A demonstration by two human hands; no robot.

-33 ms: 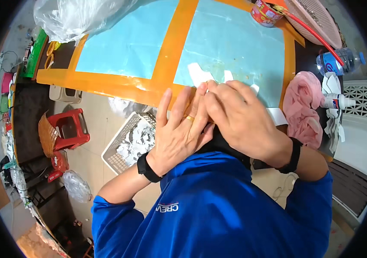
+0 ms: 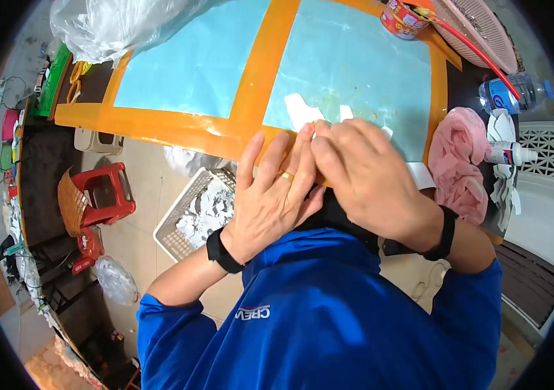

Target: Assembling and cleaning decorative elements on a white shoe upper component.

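My left hand (image 2: 270,192), with a gold ring and a black wristband, is at the near edge of the blue sheet (image 2: 348,71). Its outer fingers are stretched and apart, while its index fingertip meets my right fingers. My right hand (image 2: 374,182) has its fingers bent and pressed together at that same spot. Whatever the two hands pinch there is hidden by the fingers. A white paper-like piece (image 2: 301,110) lies just beyond the fingertips. A smaller white piece (image 2: 346,113) is beside it, and a white sheet (image 2: 420,175) shows right of my right hand.
Orange tape (image 2: 160,127) borders the sheet. A clear plastic bag (image 2: 111,29) sits far left. On the right are a red tub (image 2: 401,21), a pink basket (image 2: 468,26), a water bottle (image 2: 517,94) and a pink cloth (image 2: 459,166). Below stand a basket of scraps (image 2: 176,224) and red stool (image 2: 121,188).
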